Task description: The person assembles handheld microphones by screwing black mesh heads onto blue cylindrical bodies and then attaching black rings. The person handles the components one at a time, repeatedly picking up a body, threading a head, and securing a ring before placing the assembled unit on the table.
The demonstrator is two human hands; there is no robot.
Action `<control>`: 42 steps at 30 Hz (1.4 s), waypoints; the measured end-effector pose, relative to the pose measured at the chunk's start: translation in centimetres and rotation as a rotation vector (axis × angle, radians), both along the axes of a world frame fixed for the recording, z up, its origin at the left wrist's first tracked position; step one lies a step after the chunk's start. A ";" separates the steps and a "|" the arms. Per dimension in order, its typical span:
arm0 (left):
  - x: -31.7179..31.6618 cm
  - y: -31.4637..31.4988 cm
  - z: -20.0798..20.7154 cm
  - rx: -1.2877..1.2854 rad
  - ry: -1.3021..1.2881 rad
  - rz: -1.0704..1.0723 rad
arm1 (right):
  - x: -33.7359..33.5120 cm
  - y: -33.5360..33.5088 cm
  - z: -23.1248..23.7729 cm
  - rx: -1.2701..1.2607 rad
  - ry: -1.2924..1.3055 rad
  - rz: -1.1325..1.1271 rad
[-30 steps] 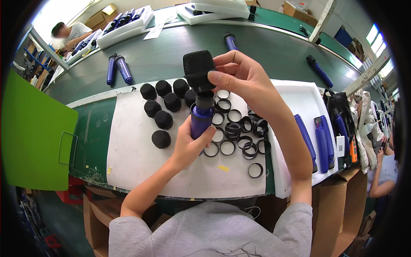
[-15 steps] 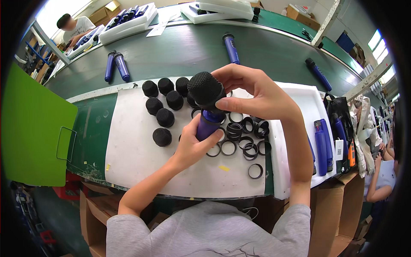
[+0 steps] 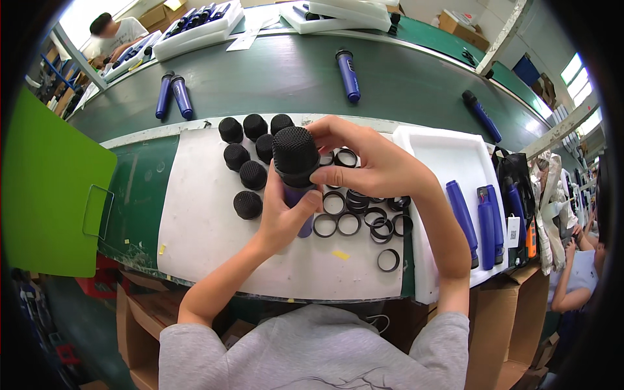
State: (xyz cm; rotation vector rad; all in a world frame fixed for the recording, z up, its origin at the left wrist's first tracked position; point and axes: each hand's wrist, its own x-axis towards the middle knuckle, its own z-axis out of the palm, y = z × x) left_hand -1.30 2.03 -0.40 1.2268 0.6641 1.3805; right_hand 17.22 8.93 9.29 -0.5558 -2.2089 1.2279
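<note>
My left hand (image 3: 283,218) is closed round the blue handle (image 3: 295,195) of a microphone, which stands nearly upright over the white mat. On its top sits a black mesh microphone head (image 3: 294,149). My right hand (image 3: 357,159) grips that head near its lower collar, thumb in front and fingers behind. Left of my hands, several loose black mesh heads (image 3: 247,204) stand on the mat. To the right lie several black rings (image 3: 348,224), some heaped together and partly hidden by my right hand.
A white foam tray (image 3: 426,260) with blue microphone handles (image 3: 461,211) lies at the right. Blue tubes (image 3: 348,78) and a microphone (image 3: 481,116) rest on the green belt (image 3: 273,78) beyond. At far left stands a green panel (image 3: 52,188). A person (image 3: 117,32) sits back left.
Both hands have shifted left and slightly down with the microphone. Its mesh head now sits lower onto the handle, and the whole stands more upright.
</note>
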 end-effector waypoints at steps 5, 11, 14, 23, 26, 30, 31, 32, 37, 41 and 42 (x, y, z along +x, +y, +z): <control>0.0 -0.2 -0.5 0.026 0.096 0.035 | 0.4 -0.4 0.9 0.133 -0.031 -0.016; 0.0 -0.3 -0.5 0.043 0.106 0.002 | 0.2 -0.5 1.2 0.057 0.091 0.024; 0.2 -0.3 -0.2 0.046 0.124 0.000 | 0.5 -0.5 1.1 0.080 0.087 -0.002; 0.1 -0.4 0.3 0.041 0.171 0.014 | 0.1 -0.5 0.8 0.075 0.119 -0.081; 0.2 -0.3 -0.2 0.084 0.165 0.029 | 0.1 -0.5 0.9 0.102 0.116 -0.076; 0.4 -0.5 0.0 0.128 0.059 0.008 | 0.3 -0.5 1.0 0.108 0.086 -0.075; 0.4 -0.4 -0.1 0.140 0.049 0.007 | 0.4 -0.5 1.0 0.106 0.069 -0.076; 0.3 -0.3 -0.3 0.151 0.038 0.006 | 0.4 -0.5 1.0 0.101 0.065 -0.082; 0.2 -0.4 -0.1 0.078 0.099 0.012 | 0.3 -0.5 0.9 0.087 0.058 -0.100; 0.4 -0.4 0.1 0.095 0.103 0.008 | 0.3 -0.4 0.8 0.109 0.057 -0.112; 0.3 -0.4 0.2 0.094 0.112 0.006 | 0.3 -0.4 0.7 0.113 0.061 -0.114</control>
